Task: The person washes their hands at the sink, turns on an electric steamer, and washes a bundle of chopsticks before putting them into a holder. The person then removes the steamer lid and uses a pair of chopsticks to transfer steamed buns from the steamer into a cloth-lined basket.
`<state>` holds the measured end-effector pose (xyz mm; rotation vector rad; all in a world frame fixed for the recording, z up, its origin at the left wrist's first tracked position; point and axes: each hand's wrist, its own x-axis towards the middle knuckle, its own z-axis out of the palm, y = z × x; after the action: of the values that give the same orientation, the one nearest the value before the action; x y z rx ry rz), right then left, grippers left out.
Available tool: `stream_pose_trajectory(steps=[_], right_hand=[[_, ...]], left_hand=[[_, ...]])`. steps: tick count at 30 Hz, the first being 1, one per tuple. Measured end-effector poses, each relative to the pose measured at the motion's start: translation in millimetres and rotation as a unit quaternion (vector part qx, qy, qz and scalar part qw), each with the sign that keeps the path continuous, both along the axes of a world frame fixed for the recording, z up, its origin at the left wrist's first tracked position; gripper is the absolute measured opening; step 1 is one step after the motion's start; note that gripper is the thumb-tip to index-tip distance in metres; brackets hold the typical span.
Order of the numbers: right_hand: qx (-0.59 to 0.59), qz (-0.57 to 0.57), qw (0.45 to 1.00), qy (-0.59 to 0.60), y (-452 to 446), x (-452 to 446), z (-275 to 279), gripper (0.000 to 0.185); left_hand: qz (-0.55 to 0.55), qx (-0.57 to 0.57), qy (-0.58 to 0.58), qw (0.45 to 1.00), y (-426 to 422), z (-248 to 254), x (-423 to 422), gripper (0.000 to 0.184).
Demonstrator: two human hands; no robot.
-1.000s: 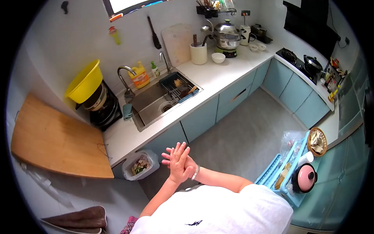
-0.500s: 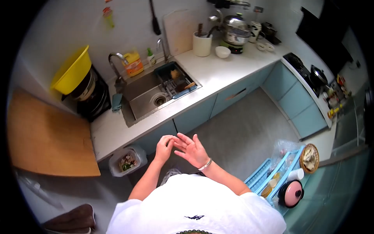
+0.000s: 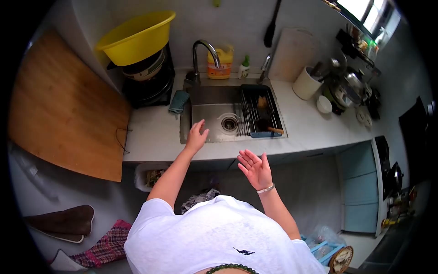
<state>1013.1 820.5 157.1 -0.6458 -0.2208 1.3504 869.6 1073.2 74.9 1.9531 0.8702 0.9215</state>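
Observation:
My left hand [image 3: 196, 138] reaches over the front edge of the steel sink [image 3: 207, 114], fingers stretched and holding nothing. Palm up, my right hand [image 3: 256, 170] hangs in front of the counter edge, empty and open, with a silver bracelet [image 3: 265, 188] at its wrist. A curved faucet [image 3: 195, 55] rises behind the sink. In its right side sits a dark drain rack [image 3: 248, 102] with a wooden-handled brush and a tan item in it. A teal cloth [image 3: 179, 101] lies over the sink's left rim.
Left of the sink, a yellow basin [image 3: 137, 41] rests on a pot above a black stove. A large wooden board [image 3: 68, 109] stands at the left. Below the counter is a waste bin [image 3: 141, 177]. A white bowl [image 3: 324, 104] and utensil holder [image 3: 305, 83] stand at right.
My hands, close together before, have moved apart. The left one has gone forward to the sink. The view has turned left, bringing the sink to the middle.

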Motion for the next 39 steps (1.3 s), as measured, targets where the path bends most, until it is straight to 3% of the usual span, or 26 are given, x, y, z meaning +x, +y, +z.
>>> stream_pose_trajectory(steps=[5, 15, 23, 29, 35, 37, 38, 39], right_hand=[[-0.060, 0.022, 0.998, -0.030, 98.6, 39.9, 6.6, 0.065], [-0.058, 0.033, 0.998, -0.023, 233.6, 84.0, 2.0, 0.071], [-0.068, 0.078, 0.994, -0.045, 298.6, 107.2, 3.8, 0.077], [-0.079, 0.088, 0.992, -0.048, 333.5, 120.7, 0.0, 0.077], [-0.079, 0.102, 0.991, -0.047, 359.8, 127.8, -9.2, 0.076], [-0.097, 0.086, 0.990, -0.053, 367.1, 125.1, -13.7, 0.075], [-0.097, 0.086, 0.990, -0.052, 370.8, 122.6, -15.6, 0.075], [-0.090, 0.089, 0.990, -0.060, 375.7, 120.0, -17.2, 0.074]], left_hand=[[0.072, 0.035, 0.071, 0.994, 99.0, 8.1, 28.1, 0.056], [0.082, 0.091, 0.240, 0.963, 242.5, -4.0, 67.3, 0.074], [0.059, 0.097, 0.298, 0.948, 288.0, -13.0, 73.4, 0.079], [0.078, 0.035, 0.314, 0.945, 263.3, -2.5, 75.2, 0.079], [0.121, 0.075, 0.268, 0.953, 250.6, -12.8, 92.2, 0.075], [0.137, -0.017, 0.150, 0.979, 246.8, -9.4, 118.8, 0.071], [0.136, -0.017, 0.151, 0.979, 244.9, -7.9, 133.8, 0.071], [0.120, -0.100, 0.052, 0.986, 245.3, -9.2, 151.5, 0.069]])
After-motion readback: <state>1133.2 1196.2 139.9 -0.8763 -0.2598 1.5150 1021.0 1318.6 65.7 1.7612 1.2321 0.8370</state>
